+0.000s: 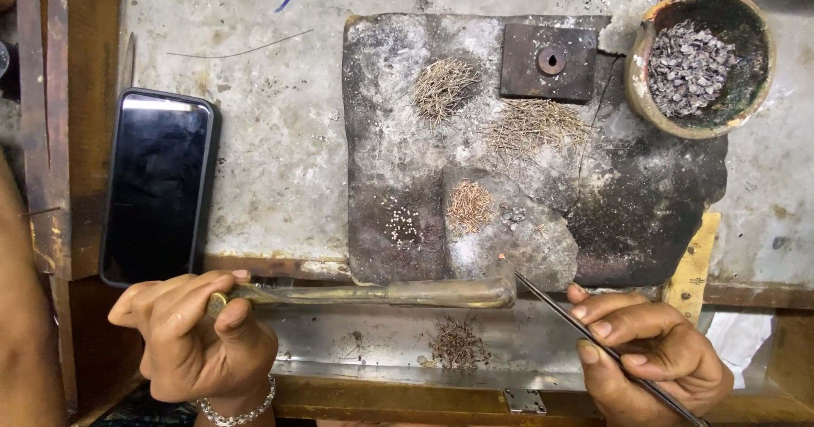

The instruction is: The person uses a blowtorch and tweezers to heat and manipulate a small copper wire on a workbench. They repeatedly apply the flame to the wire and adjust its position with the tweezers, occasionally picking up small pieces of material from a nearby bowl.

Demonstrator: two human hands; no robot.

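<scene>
Left hand [191,338] grip clenched round a brass blowpipe [381,293] lying level along the bench's [280,139] front edge; right hand [653,355] grip pinching thin tweezers [585,334], tips just beside the pipe's end at the charred block's [644,198] front edge; wire heaps [468,205] on the block; phone [157,185] at left edge; bowl [699,58] at back right corner.

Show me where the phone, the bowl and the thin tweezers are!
phone [157,185], head view, middle of its dark screen.
bowl [638,79], head view, left side of its clay rim.
tweezers [551,306], head view, bare shaft just above the right hand [657,359].
</scene>
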